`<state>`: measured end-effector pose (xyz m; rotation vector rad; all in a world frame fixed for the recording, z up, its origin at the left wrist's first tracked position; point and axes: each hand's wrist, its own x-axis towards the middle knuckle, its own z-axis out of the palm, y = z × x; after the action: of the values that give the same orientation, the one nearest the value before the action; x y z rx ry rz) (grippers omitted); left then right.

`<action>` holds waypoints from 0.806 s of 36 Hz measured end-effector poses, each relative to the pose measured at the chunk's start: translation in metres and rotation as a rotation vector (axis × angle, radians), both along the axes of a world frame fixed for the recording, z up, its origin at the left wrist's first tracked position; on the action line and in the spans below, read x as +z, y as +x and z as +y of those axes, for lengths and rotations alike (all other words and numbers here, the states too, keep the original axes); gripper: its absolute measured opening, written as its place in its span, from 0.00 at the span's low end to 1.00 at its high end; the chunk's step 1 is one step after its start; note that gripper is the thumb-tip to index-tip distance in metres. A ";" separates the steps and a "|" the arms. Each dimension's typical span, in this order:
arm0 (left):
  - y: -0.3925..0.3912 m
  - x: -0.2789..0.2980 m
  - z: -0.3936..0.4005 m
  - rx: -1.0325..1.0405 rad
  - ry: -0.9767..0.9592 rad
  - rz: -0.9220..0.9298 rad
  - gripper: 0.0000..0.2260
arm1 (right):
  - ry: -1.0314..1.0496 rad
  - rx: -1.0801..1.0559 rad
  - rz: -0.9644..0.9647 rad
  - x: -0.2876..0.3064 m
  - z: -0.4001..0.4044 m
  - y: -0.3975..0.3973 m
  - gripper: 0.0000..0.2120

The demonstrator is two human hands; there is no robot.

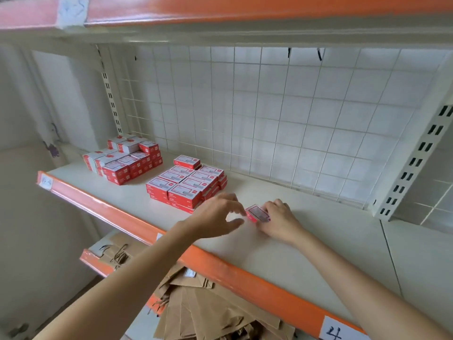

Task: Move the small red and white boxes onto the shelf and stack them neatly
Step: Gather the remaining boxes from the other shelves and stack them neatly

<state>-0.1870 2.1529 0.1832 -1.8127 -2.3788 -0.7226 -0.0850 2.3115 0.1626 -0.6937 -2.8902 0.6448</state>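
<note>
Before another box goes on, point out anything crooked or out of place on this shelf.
One box lies apart from both stacks, under the right hand. A single box sits alone atop the middle stack at its back. The left stack rises in uneven steps.

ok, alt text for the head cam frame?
A person's right hand holds a small red and white box on a cream shelf with an orange front edge, left hand open beside it. Two groups of matching boxes sit stacked further left, before a white wire grid.
</note>
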 end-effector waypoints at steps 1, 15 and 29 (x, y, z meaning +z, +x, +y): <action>-0.005 0.005 -0.004 0.019 0.040 0.023 0.08 | -0.005 0.013 0.009 0.002 -0.003 -0.006 0.18; -0.136 0.040 -0.063 0.091 0.058 0.042 0.07 | 0.032 0.076 0.178 0.053 -0.041 -0.143 0.21; -0.212 0.028 -0.080 -0.143 -0.013 0.050 0.09 | 0.200 -0.122 0.036 0.056 -0.064 -0.178 0.24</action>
<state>-0.3990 2.0729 0.2107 -1.9986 -2.2467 -0.6674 -0.2626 2.2474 0.2181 -0.8120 -2.8012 0.3440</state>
